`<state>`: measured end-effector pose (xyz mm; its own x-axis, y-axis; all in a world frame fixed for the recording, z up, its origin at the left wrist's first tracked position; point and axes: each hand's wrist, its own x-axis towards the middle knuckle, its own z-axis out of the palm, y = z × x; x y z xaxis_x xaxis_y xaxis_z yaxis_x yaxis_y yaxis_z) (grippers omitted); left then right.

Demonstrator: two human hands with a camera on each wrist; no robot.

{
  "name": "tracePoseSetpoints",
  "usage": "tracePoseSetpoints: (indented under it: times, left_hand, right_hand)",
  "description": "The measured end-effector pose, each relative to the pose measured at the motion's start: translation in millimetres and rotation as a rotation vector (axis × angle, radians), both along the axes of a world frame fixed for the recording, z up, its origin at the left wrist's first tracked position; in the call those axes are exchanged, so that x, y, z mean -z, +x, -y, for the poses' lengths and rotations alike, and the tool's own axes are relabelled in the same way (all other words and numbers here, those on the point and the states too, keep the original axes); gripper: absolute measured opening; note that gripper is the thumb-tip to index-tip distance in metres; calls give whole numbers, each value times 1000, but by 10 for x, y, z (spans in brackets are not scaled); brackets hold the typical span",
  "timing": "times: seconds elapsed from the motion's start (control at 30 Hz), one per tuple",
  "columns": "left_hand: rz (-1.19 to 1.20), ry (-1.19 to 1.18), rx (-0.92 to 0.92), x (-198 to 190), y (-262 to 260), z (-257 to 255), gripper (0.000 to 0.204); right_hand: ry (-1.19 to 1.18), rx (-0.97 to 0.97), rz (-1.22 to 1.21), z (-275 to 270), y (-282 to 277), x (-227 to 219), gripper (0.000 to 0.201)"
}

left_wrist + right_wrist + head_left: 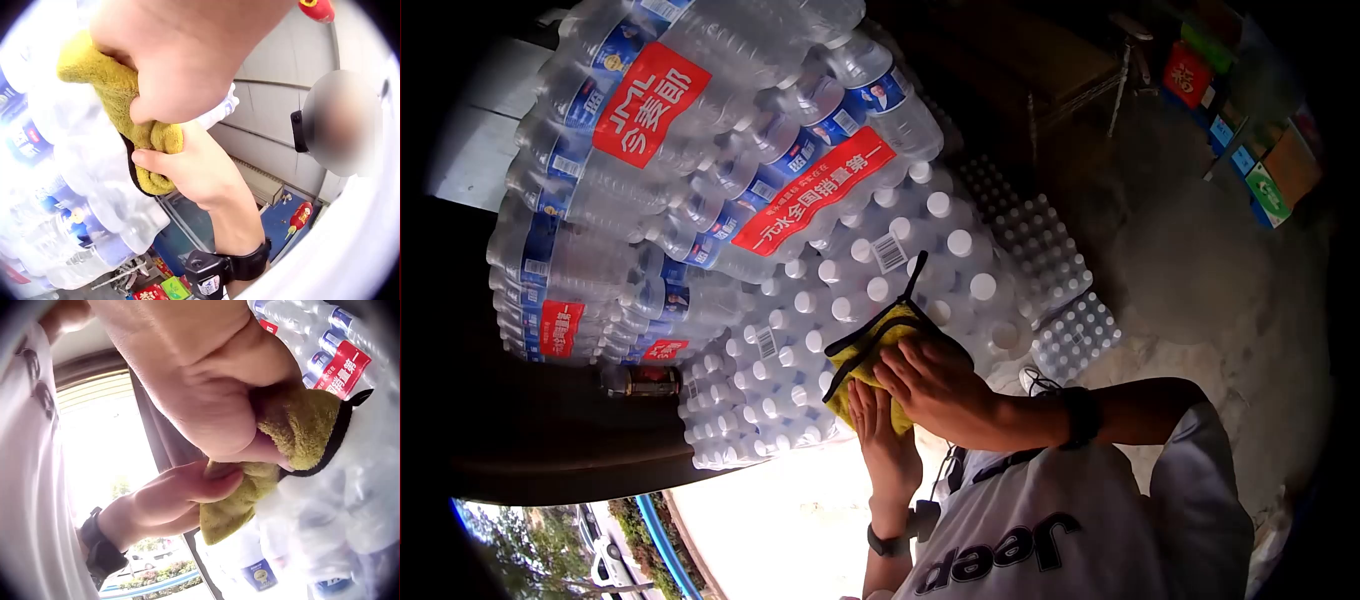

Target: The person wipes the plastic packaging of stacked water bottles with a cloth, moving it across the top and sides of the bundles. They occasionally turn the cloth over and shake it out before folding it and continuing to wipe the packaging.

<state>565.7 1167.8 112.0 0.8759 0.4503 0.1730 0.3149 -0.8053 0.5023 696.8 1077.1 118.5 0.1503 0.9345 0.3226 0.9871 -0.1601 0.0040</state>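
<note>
Both hands hold a yellow cloth with black edging (pixel 865 366) in front of wrapped packs of bottled water. A black loop sticks up from its corner. My right hand (pixel 940 392) grips the cloth from the right, its fingers laid across the top. From below, my left hand (pixel 885 452) holds the near edge. The right thumb (pixel 155 161) presses on the folded cloth (pixel 122 100) in the left wrist view. In the right wrist view the left hand (pixel 172 497) pinches a bunched part, close under the right hand (pixel 206 381).
Large shrink-wrapped packs of water bottles (pixel 700 130) with red labels lean at the upper left. White-capped packs (pixel 960 243) stand under and behind the cloth. More packs (pixel 1077 335) sit on the floor. Colourful boxes (pixel 1270 190) are at the far right; daylight enters at the lower left.
</note>
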Motion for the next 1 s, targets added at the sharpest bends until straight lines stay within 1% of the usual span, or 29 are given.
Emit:
tracePoseSetpoints:
  times: [0.03, 0.07, 0.1, 0.13, 0.17, 0.2, 0.23, 0.27, 0.3, 0.33, 0.37, 0.43, 0.47, 0.5, 0.53, 0.57, 0.63, 0.7, 0.73, 0.8, 0.87, 0.97, 1.0]
  left_hand:
    - [15, -28, -32, 24, 76, -41, 63]
    - [33, -98, -93, -33, 205, -48, 59]
    - [50, -169, -156, -100, 334, -61, 55]
    - [102, -171, -154, -180, 438, -90, 48]
    - [173, -343, -221, -270, 494, -114, 47]
    - [259, -509, -292, -362, 551, -138, 45]
    - [456, -515, -283, -512, 648, -51, 45]
    - [645, -506, -258, -661, 742, 37, 46]
    - [858, -394, -243, -684, 807, 104, 46]
    - [864, -508, -373, -607, 735, 54, 46]
    - [728, -148, -319, -570, 675, 74, 47]
    - [402, 547, -185, -545, 632, 126, 48]
    - [231, 509, -69, -429, 541, 144, 52]
    - [57, 530, -4, -369, 504, 245, 59]
    - [-2, 400, 33, -195, 437, 373, 60]
    - [-58, 270, 68, -41, 406, 467, 62]
    - [-36, 238, 12, -46, 423, 577, 62]
    - [-24, 225, -32, -19, 425, 573, 62]
    - [-39, 234, -25, -34, 425, 561, 64]
    - [-55, 250, -18, -65, 429, 562, 69]
    - [-71, 253, -20, -76, 432, 552, 68]
    - [-100, 276, -32, -66, 410, 572, 71]
    - [-104, 283, -37, -44, 385, 574, 71]
  right_hand:
    - [-21, -45, 79, -114, 109, 16, 49]
    - [57, -8, -116, -226, 207, 30, 37]
    - [-90, -96, -98, -275, 396, -152, 28]
    - [-247, -118, -202, -464, 523, -172, 26]
    - [-278, -191, 24, -482, 683, -468, 25]
    - [-52, -170, 81, -502, 757, -549, 22]
    - [55, -161, 229, -524, 775, -739, 32]
    - [507, -162, 331, -537, 804, -766, 29]
    - [541, -220, 331, -497, 809, -914, 35]
    - [490, -233, 425, -352, 811, -1018, 43]
    - [440, -244, 517, -177, 821, -1032, 50]
    - [333, -231, 489, 93, 800, -798, 63]
    - [233, -199, 441, 225, 797, -544, 67]
    - [148, -255, 305, 338, 823, -288, 63]
    - [51, -301, 212, 423, 851, -85, 60]
    - [-7, -326, 217, 526, 842, 119, 58]
    - [-29, -305, 245, 668, 799, 78, 56]
    - [47, -303, 115, 661, 822, 38, 60]
    - [83, -303, 47, 663, 822, 33, 62]
    - [70, -333, -87, 704, 880, 55, 62]
    - [76, -371, -205, 757, 997, 57, 62]
    - [116, -213, -284, 862, 1021, 50, 60]
    - [156, -202, -313, 901, 1007, 66, 60]
